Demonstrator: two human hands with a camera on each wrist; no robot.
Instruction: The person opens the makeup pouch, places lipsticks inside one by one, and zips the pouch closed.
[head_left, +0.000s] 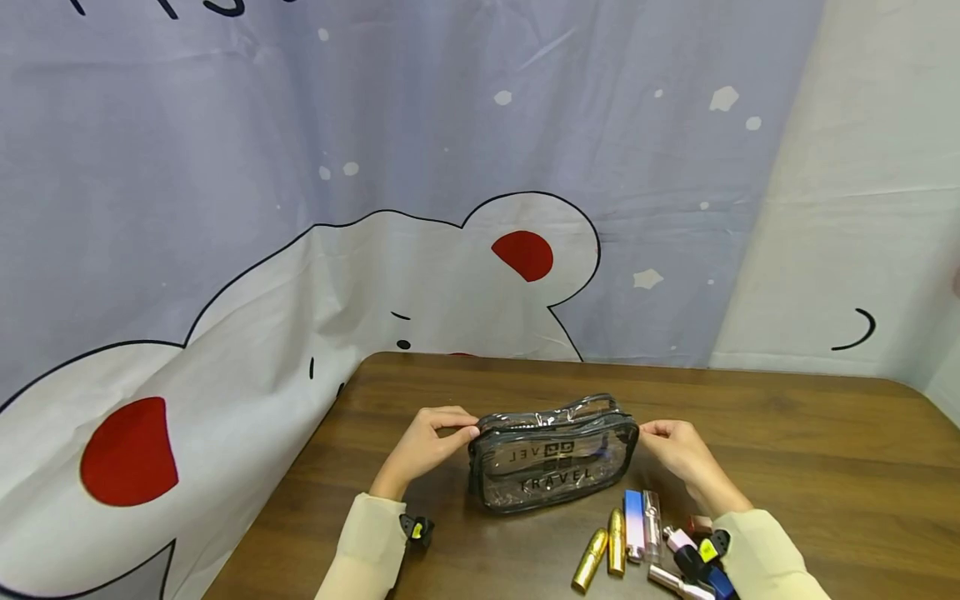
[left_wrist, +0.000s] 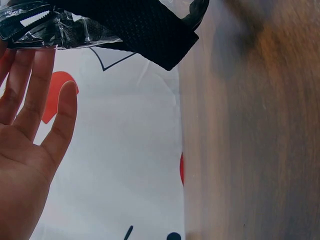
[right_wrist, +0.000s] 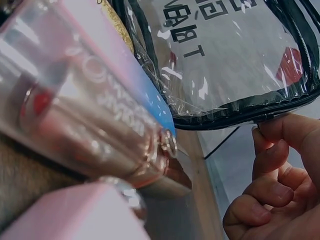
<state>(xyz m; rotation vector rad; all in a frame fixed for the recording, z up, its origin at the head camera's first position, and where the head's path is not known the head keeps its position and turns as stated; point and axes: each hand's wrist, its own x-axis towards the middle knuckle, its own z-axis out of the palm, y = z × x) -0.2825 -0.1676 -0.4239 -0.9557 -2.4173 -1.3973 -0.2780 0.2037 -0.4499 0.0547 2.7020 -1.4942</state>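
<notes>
A clear pouch with black trim and the word TRAVEL point(head_left: 551, 467) stands on the table between both hands. At its upper left corner is my left hand point(head_left: 435, 442), the thumb tip right at the trim in the head view. In the left wrist view that hand's fingers point(left_wrist: 37, 92) stretch straight up to the pouch, with the thumb apart from them. My right hand point(head_left: 682, 458) pinches a small dark tab point(right_wrist: 257, 123) at the pouch's right end between thumb and index finger. Its other fingers curl in loosely.
Right of centre in front of the pouch lie two gold lipstick tubes point(head_left: 590, 560), a blue-and-pink tube point(head_left: 633, 525), a clear-capped lip gloss point(head_left: 652, 525) and several other small cosmetics partly under the right wrist. A printed curtain point(head_left: 637, 167) hangs behind the wooden table point(head_left: 825, 450).
</notes>
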